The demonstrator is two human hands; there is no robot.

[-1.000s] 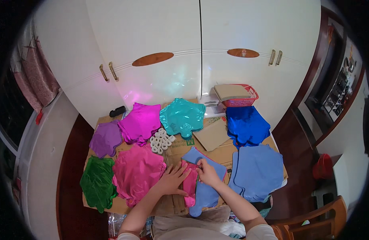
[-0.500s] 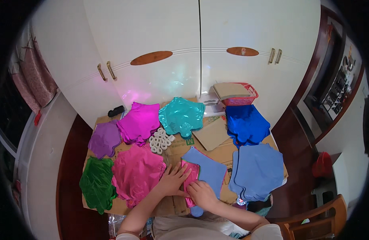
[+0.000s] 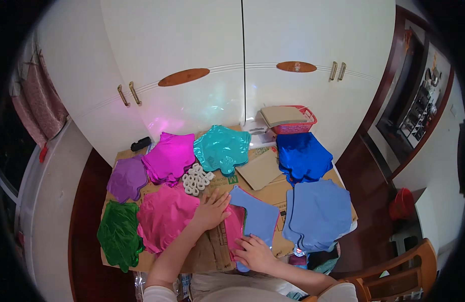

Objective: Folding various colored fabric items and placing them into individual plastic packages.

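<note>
We work over a cardboard-covered tabletop (image 3: 209, 254), with a blue sheet (image 3: 262, 219) as our landmark. Right of the sheet lies a stack of pale-blue shapes (image 3: 320, 214); to its left, beyond a strip of cardboard, a stack of pink foil shapes (image 3: 167, 216). The sheet itself lies flat, its left part turned over as a narrow pink flap (image 3: 235, 224). Our left hand (image 3: 212, 210) is spread and unclenched at the sheet's upper left, fingertips by the flap's edge, grasping nothing. Our right hand (image 3: 255, 253) rests across the sheet's lower end, fingers bent over the flap; we cannot tell whether they pinch it. Smallest, white rings (image 3: 196, 181) lie in a pile beyond the sheet's upper left.

To do this well, we should probably steady the top lightly, press along the turned edge in even strokes, and keep the layers from sliding.

Compared with half a second ago, our left hand sits higher beside the sheet, our right fingers lower on it, and more of the flap's middle shows.
</note>
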